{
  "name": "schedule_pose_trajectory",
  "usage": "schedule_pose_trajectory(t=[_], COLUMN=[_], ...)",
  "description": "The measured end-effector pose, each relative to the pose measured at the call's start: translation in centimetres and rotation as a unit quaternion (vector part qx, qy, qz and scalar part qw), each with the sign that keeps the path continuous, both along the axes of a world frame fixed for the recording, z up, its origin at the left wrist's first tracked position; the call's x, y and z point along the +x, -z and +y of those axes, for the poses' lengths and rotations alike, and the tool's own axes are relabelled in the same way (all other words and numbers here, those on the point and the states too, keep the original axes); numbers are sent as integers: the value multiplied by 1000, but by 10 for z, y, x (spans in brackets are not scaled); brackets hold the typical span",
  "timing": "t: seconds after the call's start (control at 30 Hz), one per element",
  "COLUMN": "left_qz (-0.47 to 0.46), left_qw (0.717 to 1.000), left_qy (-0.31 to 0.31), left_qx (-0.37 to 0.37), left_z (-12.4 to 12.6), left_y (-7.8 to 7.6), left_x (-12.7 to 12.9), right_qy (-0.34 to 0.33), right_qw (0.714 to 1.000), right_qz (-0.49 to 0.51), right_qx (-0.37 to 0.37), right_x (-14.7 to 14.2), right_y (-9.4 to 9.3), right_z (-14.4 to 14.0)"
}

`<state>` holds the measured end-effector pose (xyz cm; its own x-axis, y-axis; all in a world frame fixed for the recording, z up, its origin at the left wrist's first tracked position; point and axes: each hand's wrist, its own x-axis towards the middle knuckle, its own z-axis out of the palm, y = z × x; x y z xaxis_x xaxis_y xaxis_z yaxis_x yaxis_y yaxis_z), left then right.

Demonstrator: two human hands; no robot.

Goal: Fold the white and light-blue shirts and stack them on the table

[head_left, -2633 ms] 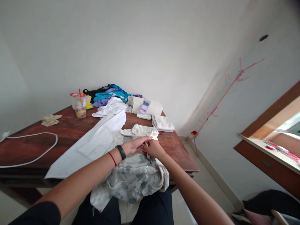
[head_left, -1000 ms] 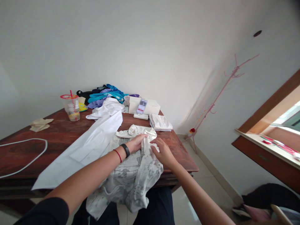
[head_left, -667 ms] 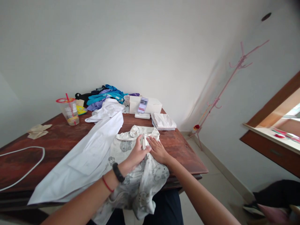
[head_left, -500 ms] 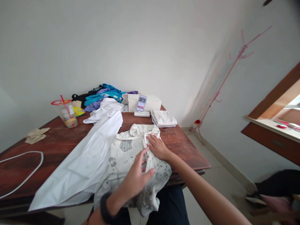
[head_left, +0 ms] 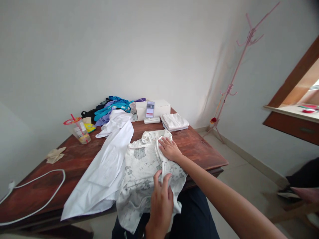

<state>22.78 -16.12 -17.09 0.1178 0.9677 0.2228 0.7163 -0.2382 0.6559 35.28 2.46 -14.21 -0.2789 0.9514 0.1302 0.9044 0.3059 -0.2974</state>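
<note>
A white pajama top (head_left: 143, 166) with grey cartoon-cat prints lies on the table, its collar away from me and its lower part hanging over the front edge. My right hand (head_left: 170, 150) rests flat on it just below the collar, beside the front placket, fingers stretched out. Lower down, my left hand (head_left: 160, 202) is over the placket with its index and middle fingers apart, touching the cloth. No cloth shows gripped in either hand. Left of the top, a long white garment (head_left: 107, 159) stretches from the back of the table over the front edge.
On the wooden table (head_left: 199, 149) are a folded white cloth stack (head_left: 175, 122), a white box (head_left: 161, 108), a phone (head_left: 150, 110) on a stand, piled clothes (head_left: 114, 106), a plastic cup (head_left: 81, 131), crumpled tissue (head_left: 55, 155) and a white cable (head_left: 63, 179). A pink coat rack (head_left: 239, 63) stands right.
My left hand has moved right and down along the placket. The right hand stays flat near the collar. The top's lower part hangs more spread out, and the view has shifted slightly.
</note>
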Motion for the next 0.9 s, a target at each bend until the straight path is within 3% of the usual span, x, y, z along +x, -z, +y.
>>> schedule_pose_trajectory(t=[0.1, 0.33, 0.63, 0.77, 0.9], left_qz=[43, 17, 33, 64, 97], left_qw=[999, 999, 995, 994, 993], left_qy=[6, 43, 93, 65, 2], left_qx=[-22, 14, 32, 53, 67], left_z=[1, 1, 15, 33, 73], left_y=[-6, -25, -74, -83, -81], left_x=[0, -29, -73, -92, -119], right_qy=[-5, -54, -101, -111, -120], right_qw=[1000, 999, 995, 994, 993], right_qz=[0, 4, -4, 2, 12], right_qx=[5, 0, -9, -14, -5], right_x=[1, -1, -2, 1, 2], right_y=[0, -2, 2, 2, -2], right_z=[3, 31, 93, 119, 134])
